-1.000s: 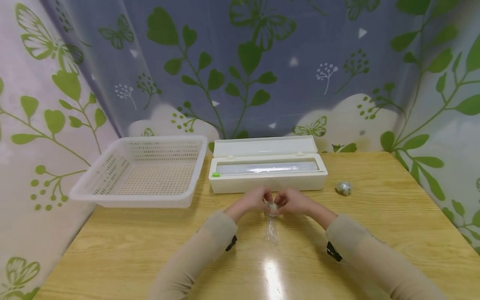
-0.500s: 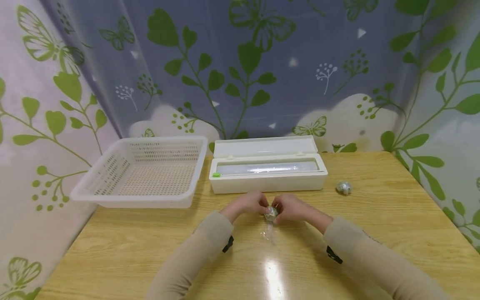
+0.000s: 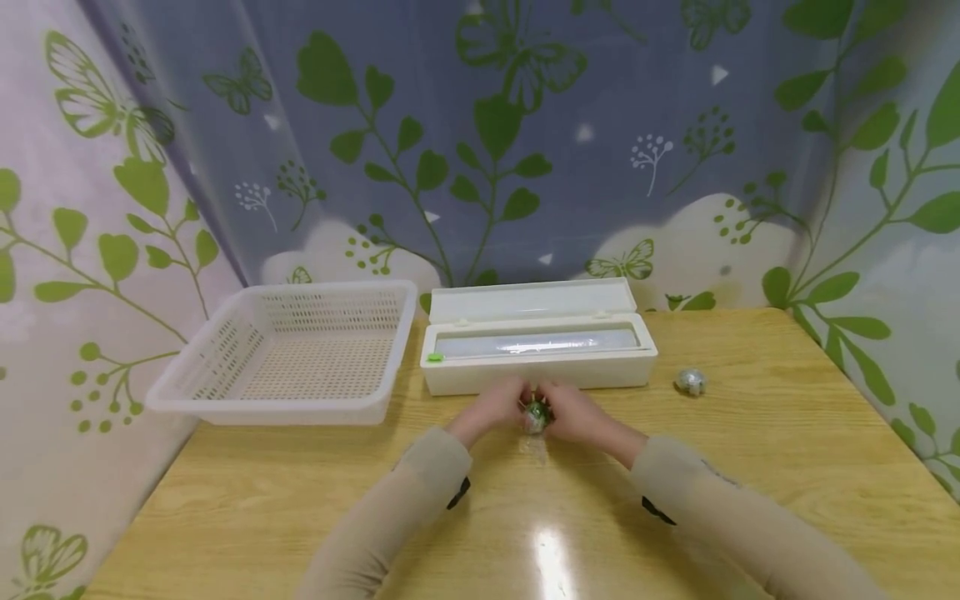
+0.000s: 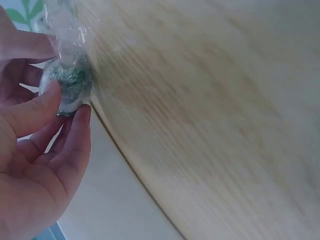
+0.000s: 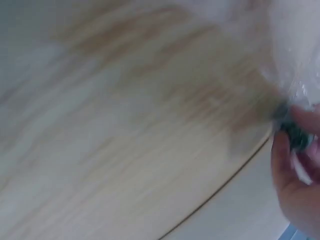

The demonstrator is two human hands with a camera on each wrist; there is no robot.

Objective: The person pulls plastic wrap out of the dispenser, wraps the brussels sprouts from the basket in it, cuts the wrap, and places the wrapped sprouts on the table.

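Between the fingertips of both hands is a small round bundle (image 3: 536, 418), dark green and silvery, in clear plastic wrap. My left hand (image 3: 495, 406) pinches it with thumb and fingers from the left. From the other side, the fingers and thumb of my right hand (image 3: 576, 413) grip the same bundle. A loose crumpled tail of cling film (image 3: 534, 450) hangs off its near side. In the left wrist view, green shows through the wrinkled film on the bundle (image 4: 70, 82). What is inside I cannot tell.
Just behind the hands stands a white cling film dispenser (image 3: 540, 379), lid up, with a green slider (image 3: 435, 357) at its left end. A white plastic basket (image 3: 277, 412) sits at the left. Another wrapped silvery ball (image 3: 691, 382) lies on the wooden table (image 3: 750, 467) at right.
The bundle has been turned between the fingers, so more green now faces up. Its film tail looks shorter than a second ago. The head view has tilted slightly upward.
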